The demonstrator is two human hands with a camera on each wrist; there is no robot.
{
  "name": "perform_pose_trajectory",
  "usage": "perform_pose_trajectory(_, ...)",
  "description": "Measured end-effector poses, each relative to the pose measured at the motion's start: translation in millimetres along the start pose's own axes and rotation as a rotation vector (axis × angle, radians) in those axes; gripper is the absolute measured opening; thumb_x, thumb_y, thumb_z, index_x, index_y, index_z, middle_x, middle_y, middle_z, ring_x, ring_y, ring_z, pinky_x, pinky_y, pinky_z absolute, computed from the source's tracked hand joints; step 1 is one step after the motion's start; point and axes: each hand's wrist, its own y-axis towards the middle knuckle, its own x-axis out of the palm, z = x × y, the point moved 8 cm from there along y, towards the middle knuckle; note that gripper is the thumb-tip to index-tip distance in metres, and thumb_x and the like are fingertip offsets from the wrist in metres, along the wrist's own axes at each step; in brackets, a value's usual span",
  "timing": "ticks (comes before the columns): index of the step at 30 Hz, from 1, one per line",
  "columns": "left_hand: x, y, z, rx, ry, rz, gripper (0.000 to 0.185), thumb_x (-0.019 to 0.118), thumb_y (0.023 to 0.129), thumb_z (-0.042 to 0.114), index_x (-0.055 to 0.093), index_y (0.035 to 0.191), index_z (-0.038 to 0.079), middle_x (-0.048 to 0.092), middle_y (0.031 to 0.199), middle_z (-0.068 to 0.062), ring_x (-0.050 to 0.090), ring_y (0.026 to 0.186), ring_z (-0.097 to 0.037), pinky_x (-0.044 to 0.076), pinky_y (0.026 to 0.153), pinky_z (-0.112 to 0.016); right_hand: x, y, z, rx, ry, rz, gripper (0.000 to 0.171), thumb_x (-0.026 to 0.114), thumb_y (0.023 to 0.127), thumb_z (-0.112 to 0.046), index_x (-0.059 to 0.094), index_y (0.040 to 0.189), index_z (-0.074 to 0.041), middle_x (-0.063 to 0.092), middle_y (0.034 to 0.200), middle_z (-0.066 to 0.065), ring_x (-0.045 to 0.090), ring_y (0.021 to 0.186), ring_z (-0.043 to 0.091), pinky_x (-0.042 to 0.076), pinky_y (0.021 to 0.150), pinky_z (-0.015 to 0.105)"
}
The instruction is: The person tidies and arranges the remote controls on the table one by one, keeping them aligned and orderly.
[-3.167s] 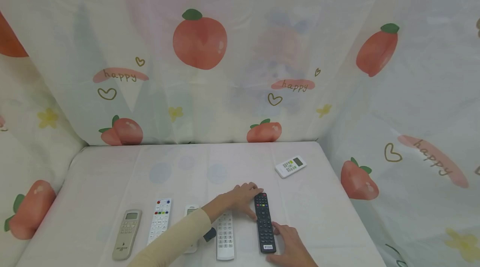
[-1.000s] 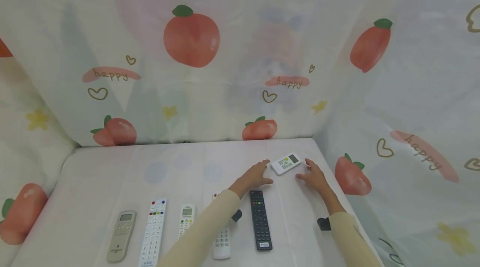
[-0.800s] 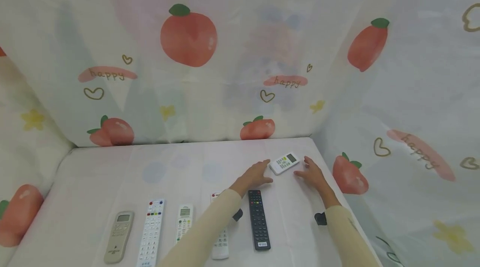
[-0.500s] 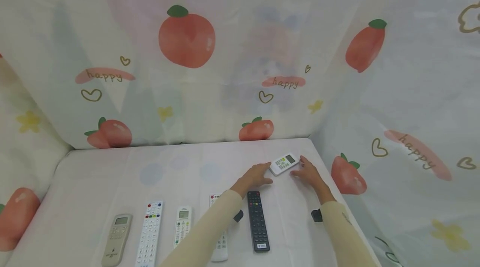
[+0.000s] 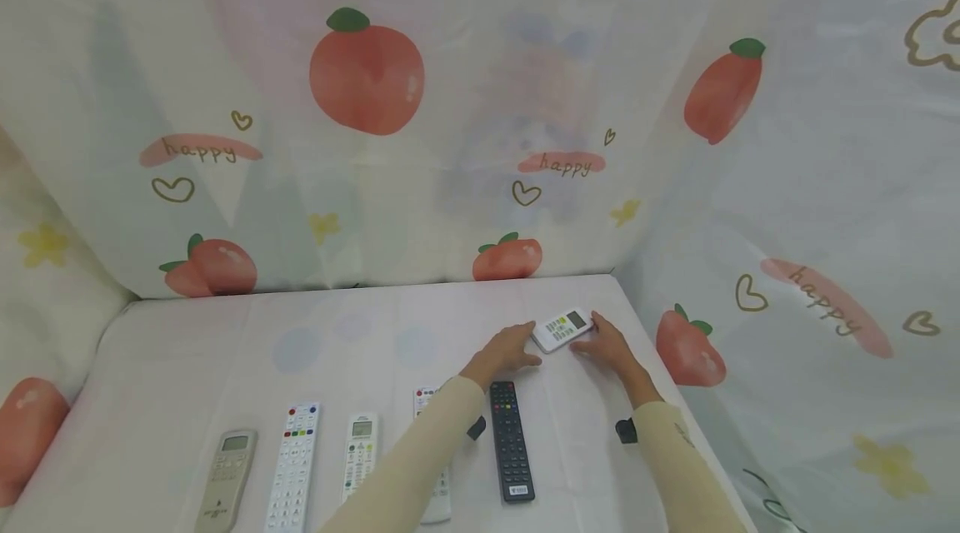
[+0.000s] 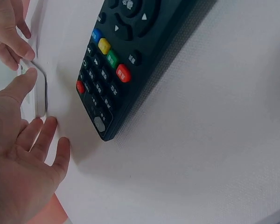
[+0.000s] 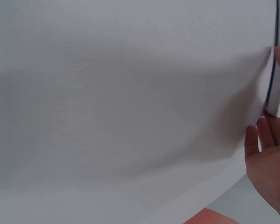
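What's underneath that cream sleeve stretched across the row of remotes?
The left sleeve crosses a white remote; only its top with red buttons and its rounded bottom end show, the middle is hidden. The black remote beside it is fully visible.

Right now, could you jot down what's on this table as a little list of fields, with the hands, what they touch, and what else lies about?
left hand: fingers straight, touching the near-left end of the small white remote
right hand: fingers at the remote's right side, touching it
small white remote: lying flat at the far right of the table, screen up
black remote: lying flat just behind the left hand
row at the near edge: beige remote, two white remotes, another partly hidden by the left sleeve
backdrop: peach-print cloth
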Motion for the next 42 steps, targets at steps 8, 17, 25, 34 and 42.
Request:
perform_pose_trajectory(8,-2.4,-3.0,7.5,0.021,0.057,0.07,0.067,0.077,0.088,0.03,0.05,0.146,0.01,0.055,0.137,-0.006,0.053,0.125,-0.02,0.041,0.106,-0.031,-1,-9,-3,-0.07,-0.064,0.029,0.083,0.078,0.087,-0.018,0.031,0.149,0.012,0.033,0.15,0.034,0.027,0.14,0.048,0.024,0.113,0.057)
perform_pose_trajectory(17,-0.2,-3.1,5.0,0.008,0.112,0.086,0.055,0.081,0.085,0.032,0.064,0.13,0.006,0.052,0.107,-0.003,0.049,0.084,-0.014,0.048,0.08,-0.026,6,-17,-12,-0.139,-0.101,0.033,0.081,0.081,0.085,-0.021,0.039,0.147,0.008,0.039,0.147,0.032,0.032,0.136,0.05,0.028,0.111,0.059)
perform_pose_trajectory(25,-3.9,-4.1,4.4,0.063,0.105,0.082,0.059,0.081,0.084,0.037,0.062,0.133,0.009,0.061,0.109,-0.001,0.054,0.088,-0.011,0.049,0.087,-0.027,1,-25,-15,-0.143,-0.105,0.027,0.085,0.082,0.084,-0.025,0.037,0.149,0.006,0.035,0.148,0.032,0.031,0.135,0.05,0.029,0.109,0.062)
perform_pose_trajectory(34,-3.6,-10.2,17.3,0.19,0.162,0.018,0.059,0.076,0.087,0.045,0.062,0.132,0.01,0.065,0.106,0.004,0.055,0.087,-0.009,0.048,0.081,-0.023,-12,-43,-27,-0.222,-0.098,-0.002,0.083,0.083,0.082,-0.025,0.04,0.147,0.005,0.041,0.144,0.032,0.04,0.127,0.048,0.039,0.099,0.062)
perform_pose_trajectory(42,2.4,-16.7,27.8,0.285,0.083,-0.016,0.051,0.076,0.086,0.046,0.066,0.123,0.013,0.06,0.09,0.012,0.053,0.076,-0.004,0.046,0.066,-0.018,-23,-54,-31,-0.262,-0.092,-0.059,0.086,0.085,0.08,-0.023,0.039,0.149,0.001,0.041,0.143,0.029,0.041,0.122,0.048,0.042,0.094,0.062)
